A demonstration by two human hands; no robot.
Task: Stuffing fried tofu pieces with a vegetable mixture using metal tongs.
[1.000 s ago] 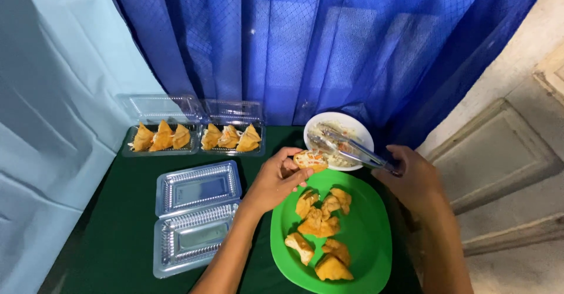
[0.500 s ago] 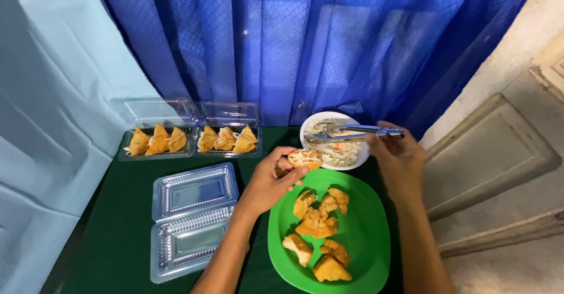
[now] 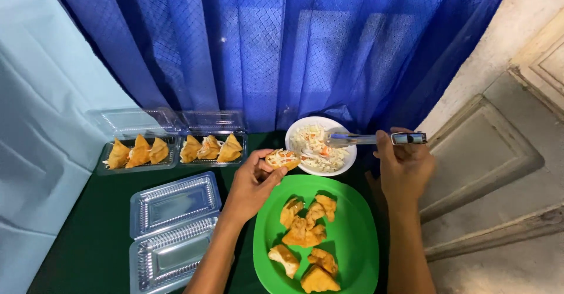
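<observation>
Blue curtain (image 3: 282, 47), left hand (image 3: 252, 182) holding filled pastry (image 3: 282, 159)

just the one head cam here, looking steeply down from close above the dark green table (image 3: 88, 241), facing the blue curtain (image 3: 282, 47), both forearms reaching into frame from below

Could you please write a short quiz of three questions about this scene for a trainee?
1. True or false: the left hand holds a filled pastry.
2. What does the right hand hold? A tongs, B knife, C cup.
3. Fill in: the fried pieces lie on a ___ plate.

Key: 1 true. 2 A, the tongs reach into the white bowl of shredded salad. 3 green.
</observation>
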